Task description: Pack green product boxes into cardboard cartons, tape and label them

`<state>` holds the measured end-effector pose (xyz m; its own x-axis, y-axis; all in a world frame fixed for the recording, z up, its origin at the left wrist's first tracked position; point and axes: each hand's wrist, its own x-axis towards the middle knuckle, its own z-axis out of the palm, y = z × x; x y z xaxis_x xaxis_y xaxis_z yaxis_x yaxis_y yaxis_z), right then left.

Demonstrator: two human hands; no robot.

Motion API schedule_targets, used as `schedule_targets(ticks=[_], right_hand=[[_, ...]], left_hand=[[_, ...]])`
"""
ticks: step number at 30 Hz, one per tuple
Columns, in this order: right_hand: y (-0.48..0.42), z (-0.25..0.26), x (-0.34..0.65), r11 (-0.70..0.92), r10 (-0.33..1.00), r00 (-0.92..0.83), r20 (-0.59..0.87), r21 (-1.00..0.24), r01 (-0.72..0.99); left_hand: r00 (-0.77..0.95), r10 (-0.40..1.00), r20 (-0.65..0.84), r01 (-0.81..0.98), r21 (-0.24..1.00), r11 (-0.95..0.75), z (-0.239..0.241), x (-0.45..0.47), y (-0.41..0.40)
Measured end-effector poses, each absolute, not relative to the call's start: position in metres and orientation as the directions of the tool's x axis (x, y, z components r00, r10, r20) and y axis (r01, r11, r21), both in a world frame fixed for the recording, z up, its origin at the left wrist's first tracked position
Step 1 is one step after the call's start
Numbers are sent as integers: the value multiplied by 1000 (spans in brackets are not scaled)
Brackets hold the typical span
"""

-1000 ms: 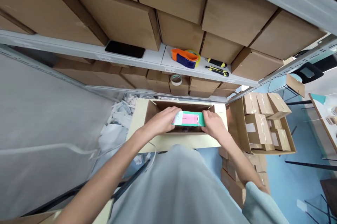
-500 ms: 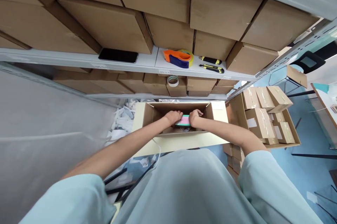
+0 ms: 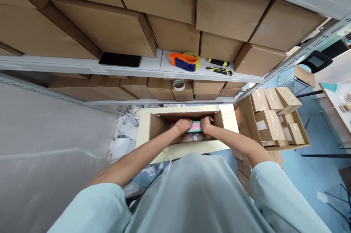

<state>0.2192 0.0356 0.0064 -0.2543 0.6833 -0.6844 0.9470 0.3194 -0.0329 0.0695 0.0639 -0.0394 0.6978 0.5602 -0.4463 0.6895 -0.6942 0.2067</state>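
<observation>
Pink with green edges, a slim box [image 3: 195,127] sits inside the open cardboard carton [image 3: 155,126], its ends clasped between left hand [image 3: 183,125] and right hand [image 3: 206,123]! Straight brown walls ring them; wider room opens toward the carton's left end, and smooth cream tabletop [image 3: 230,123] spreads beneath the carton.

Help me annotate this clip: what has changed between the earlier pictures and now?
The pink-and-green box has moved down into the open carton, and the left hand and right hand have gone down with it. Both remain at its ends; neither has visibly let go. The phone, tape dispenser and two cutters on the shelf stayed put.
</observation>
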Motion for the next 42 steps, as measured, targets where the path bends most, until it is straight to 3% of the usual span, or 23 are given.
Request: schedule_targets(ticks=[4,9,12,14,16,19,28,32,38,42], right_hand=[[28,31,223,274,737,-162,-656,71,959],[-28,83,265,289,871,-256,-420,17,957],[-77,97,300,121,993,-115,40,-208,971],[-104,94,317,-57,978,123,166,-356,933],[-120,85,324,-205,940,303,157,-450,869],[-128,71,324,-302,920,384,71,-495,815],[-126,61,338,-209,978,195,-80,-482,851],[-122,61,340,-124,987,69,-146,-407,905],[-125,61,325,-92,985,53,-167,-236,967],[-141,62,316,-135,983,95,-159,-271,953]], left_hand=[[669,595,-445,728,234,-644,-21,59,55],[610,722,-326,790,309,-529,27,5,25],[336,941,-29,809,520,-273,54,-29,-5],[49,995,85,822,562,-88,63,-42,-25],[-164,979,122,831,552,70,62,-47,-40],[-247,966,79,845,506,174,49,-48,-49],[-291,956,-42,915,280,291,45,-55,-69],[-303,951,-54,928,209,308,46,-50,-78],[-215,976,21,949,239,204,46,-47,-86],[-208,971,116,939,302,165,55,-59,-119]])
